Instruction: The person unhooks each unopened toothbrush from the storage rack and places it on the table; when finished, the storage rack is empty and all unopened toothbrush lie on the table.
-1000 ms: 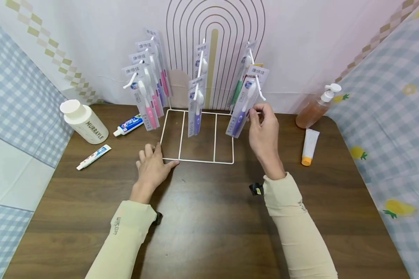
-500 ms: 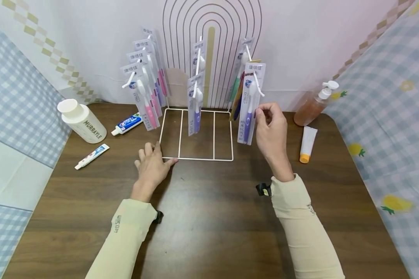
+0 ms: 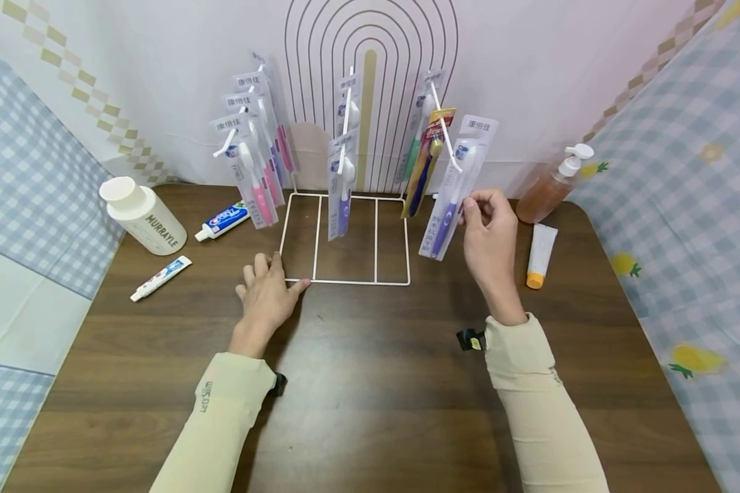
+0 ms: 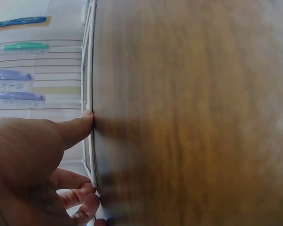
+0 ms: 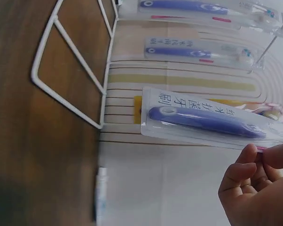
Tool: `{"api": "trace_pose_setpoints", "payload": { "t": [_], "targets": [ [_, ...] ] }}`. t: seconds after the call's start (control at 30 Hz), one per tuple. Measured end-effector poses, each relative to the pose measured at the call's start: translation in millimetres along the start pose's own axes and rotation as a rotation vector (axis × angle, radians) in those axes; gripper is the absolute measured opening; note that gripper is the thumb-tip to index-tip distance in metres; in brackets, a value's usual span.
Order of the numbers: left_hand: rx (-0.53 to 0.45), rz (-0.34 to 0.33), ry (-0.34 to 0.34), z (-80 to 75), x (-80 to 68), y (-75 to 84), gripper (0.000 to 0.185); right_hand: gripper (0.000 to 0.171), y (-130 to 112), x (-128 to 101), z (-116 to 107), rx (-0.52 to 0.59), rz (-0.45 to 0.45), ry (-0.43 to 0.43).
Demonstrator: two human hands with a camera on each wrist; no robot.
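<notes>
My right hand pinches the edge of a packaged purple toothbrush between thumb and fingers. The pack hangs tilted just right of the right-hand hook, apart from its tip. Behind it on that hook hang a toothbrush in a red and gold pack and a green toothbrush. At the front left corner of the white wire rack, my left hand rests, its thumb straight against the front bar. More packaged toothbrushes hang from the rack's left hook, pink ones among them, and purple ones from its middle hook.
A white bottle and two toothpaste tubes, one blue and one smaller white, are on the left. To the right, an amber pump bottle stands behind a white tube with an orange cap.
My right hand has drawn the purple toothbrush pack forward and rightward off the hook tip, which uncovers the red and gold pack behind. My left hand stays at the rack's corner.
</notes>
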State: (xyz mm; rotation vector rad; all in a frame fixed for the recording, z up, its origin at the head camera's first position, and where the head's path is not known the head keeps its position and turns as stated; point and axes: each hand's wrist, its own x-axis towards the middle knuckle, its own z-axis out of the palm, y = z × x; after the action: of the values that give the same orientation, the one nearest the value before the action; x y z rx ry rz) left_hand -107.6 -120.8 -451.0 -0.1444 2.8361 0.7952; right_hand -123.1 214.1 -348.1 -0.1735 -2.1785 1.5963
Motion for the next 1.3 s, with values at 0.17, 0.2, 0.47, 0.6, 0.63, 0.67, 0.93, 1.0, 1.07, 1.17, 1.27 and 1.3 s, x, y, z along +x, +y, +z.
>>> {"api": "trace_pose_setpoints", "payload": {
  "t": [0.17, 0.2, 0.47, 0.6, 0.63, 0.67, 0.93, 1.0, 1.07, 1.17, 1.27, 1.3],
  "targets": [
    [-0.010, 0.000, -0.005, 0.2, 0.3, 0.1, 0.093, 0.016, 16, -2, -4, -0.074, 0.117, -0.020],
    [-0.010, 0.000, -0.006, 0.0, 0.2, 0.4, 0.093, 0.020, 21, -3, -5, -0.111, 0.153, -0.031],
    [0.004, -0.003, -0.014, -2.1, -1.1, 1.1, 0.093, 0.026, 105, 6, 5, -0.276, 0.355, -0.120],
    [0.008, 0.000, -0.013, -2.1, -0.1, 1.0, 0.093, 0.023, 167, 20, 8, -0.339, 0.412, -0.139],
    [0.008, 0.001, -0.013, -2.0, 0.1, 1.1, 0.093, 0.023, 179, 24, 9, -0.355, 0.419, -0.139],
    [0.010, 0.002, -0.013, -2.0, 0.3, 1.0, 0.093, 0.024, 184, 24, 9, -0.375, 0.432, -0.144],
    [0.010, 0.000, -0.013, -2.7, -0.3, 2.2, 0.093, 0.024, 191, 22, 9, -0.421, 0.490, -0.177],
    [0.011, 0.002, -0.012, -2.7, -0.2, 2.2, 0.093, 0.024, 190, 22, 9, -0.438, 0.493, -0.175],
    [0.010, 0.001, -0.011, -2.7, -0.3, 2.0, 0.094, 0.024, 190, 23, 10, -0.459, 0.483, -0.175],
    [0.011, -0.001, -0.010, -2.1, 0.4, 1.4, 0.094, 0.024, 192, 25, 13, -0.498, 0.463, -0.172],
    [0.010, -0.003, -0.010, -1.1, 0.7, 1.1, 0.093, 0.025, 191, 25, 15, -0.537, 0.456, -0.168],
    [0.011, -0.003, -0.011, -0.6, 0.7, 0.9, 0.093, 0.025, 190, 25, 15, -0.548, 0.456, -0.164]
  ]
}}
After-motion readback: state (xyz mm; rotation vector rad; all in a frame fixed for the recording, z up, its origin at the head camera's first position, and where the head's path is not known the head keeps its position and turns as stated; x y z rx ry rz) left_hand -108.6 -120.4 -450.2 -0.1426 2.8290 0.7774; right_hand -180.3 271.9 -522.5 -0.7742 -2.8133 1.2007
